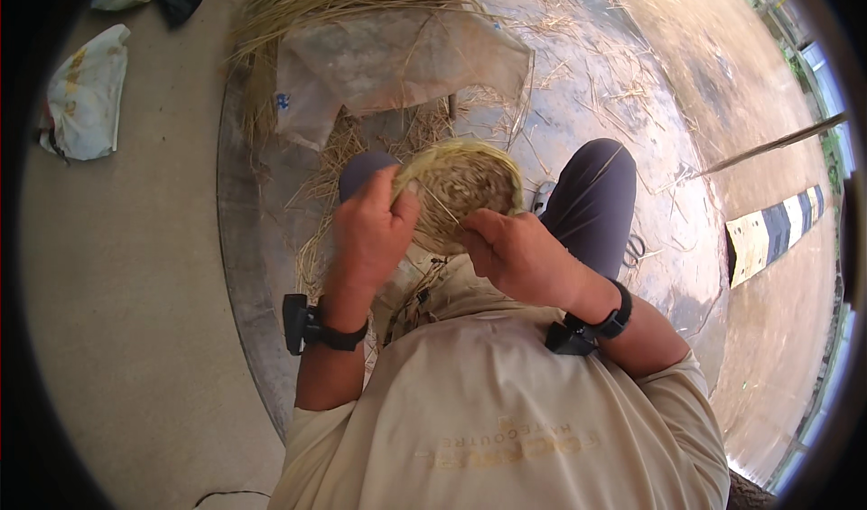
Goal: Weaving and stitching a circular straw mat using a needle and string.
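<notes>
Between my knees I hold a small round woven straw basket (465, 185), tilted so that its coiled inside faces up. My left hand (370, 230) is closed on its left rim, with the thumb on the inner side. At the near right edge my right hand (517, 250) pinches, its fingertips against the weave; a thin straw strand seems to run from them across the basket. The underside of the basket is hidden.
A bundle of long straw (361, 0) and a clear plastic sheet (406, 58) lie ahead. Scissors (635, 250) rest beside my right knee. Loose straw (623, 108) litters the ground sheet. A white bag (90, 94) lies far left; a striped board (777, 234) stands right.
</notes>
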